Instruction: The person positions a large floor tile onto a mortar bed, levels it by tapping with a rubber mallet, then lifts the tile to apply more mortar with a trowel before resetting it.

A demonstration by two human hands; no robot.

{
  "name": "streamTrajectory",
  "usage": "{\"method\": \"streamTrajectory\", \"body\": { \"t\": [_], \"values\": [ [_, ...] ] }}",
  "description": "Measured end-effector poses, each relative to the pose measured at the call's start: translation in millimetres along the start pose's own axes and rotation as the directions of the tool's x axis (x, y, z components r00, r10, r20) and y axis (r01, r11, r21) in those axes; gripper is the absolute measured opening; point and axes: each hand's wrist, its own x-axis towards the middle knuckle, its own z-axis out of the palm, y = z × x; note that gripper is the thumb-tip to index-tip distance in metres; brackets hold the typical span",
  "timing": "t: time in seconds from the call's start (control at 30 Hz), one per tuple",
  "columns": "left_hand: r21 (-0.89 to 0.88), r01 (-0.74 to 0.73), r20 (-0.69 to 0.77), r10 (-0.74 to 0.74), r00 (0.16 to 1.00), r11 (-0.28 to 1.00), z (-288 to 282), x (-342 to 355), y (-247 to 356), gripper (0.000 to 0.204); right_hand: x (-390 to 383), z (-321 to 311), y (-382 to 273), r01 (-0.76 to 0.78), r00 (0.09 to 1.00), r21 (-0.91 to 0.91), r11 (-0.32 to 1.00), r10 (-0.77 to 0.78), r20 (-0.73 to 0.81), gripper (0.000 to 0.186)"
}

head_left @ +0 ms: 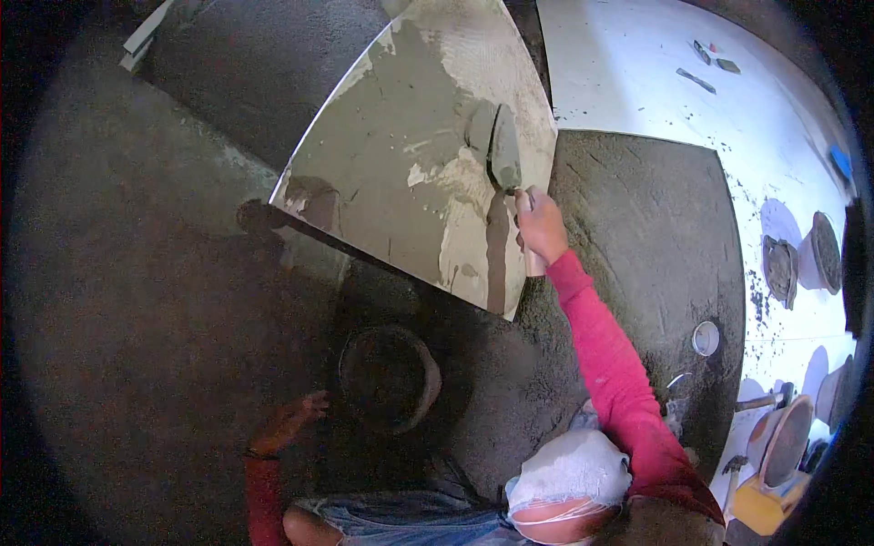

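In the head view, my right hand (543,225), coming from a pink sleeve, is wrapped round the handle of a trowel (506,156). The trowel's pointed blade lies over the right part of a large tile (360,173), whose face is partly coated with wet grey cement slurry (391,118). Paler patches show near the blade and at the top. Low on the left, my left hand (296,420) hangs in shadow with its fingers stretched out and holds nothing. The nearest thing to it is a dark round bucket (431,382), its contents too dim to make out.
Rough grey mortar (646,218) covers the floor right of the tile, with a small white round cup (705,338) on it. Farther right, pale laid tiles (628,64) bear crumbs, a grey bucket (824,253), a hammer (761,400) and a yellow object (763,506).
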Motion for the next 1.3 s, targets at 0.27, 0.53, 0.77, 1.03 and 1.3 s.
{"method": "streamTrajectory", "body": {
  "t": [0.27, 0.53, 0.77, 1.03, 1.3],
  "values": [
    [0.009, 0.383, -0.263, -0.367, 0.892, 0.924, -7, 3, 7, 0.076, -20, 27, 25, 0.282, 0.929, -0.306, 0.91, -0.339, -0.152, 0.026],
    [-0.483, 0.05, -0.453, -0.298, 0.84, 0.874, 53, 29, -137, 0.07, -130, 13, 74, -0.269, 0.936, 0.103, 0.958, 0.235, 0.264, 0.031],
    [-0.596, -0.145, -0.51, -0.233, 0.828, 0.79, 97, 83, -100, 0.063, -94, -59, 30, -0.388, 0.894, 0.403, 0.829, 0.233, 0.382, 0.013],
    [-0.559, -0.211, -0.545, -0.163, 0.822, 0.802, 110, 108, -79, 0.056, -150, -110, 13, -0.467, 0.637, 0.119, 0.876, 0.24, 0.732, 0.024],
    [-0.609, -0.276, -0.492, -0.081, 0.867, 0.744, 141, 138, -57, 0.048, -162, -81, -28, 0.229, 0.321, -0.238, 0.944, 0.158, 0.934, 0.024]
  ]
}}
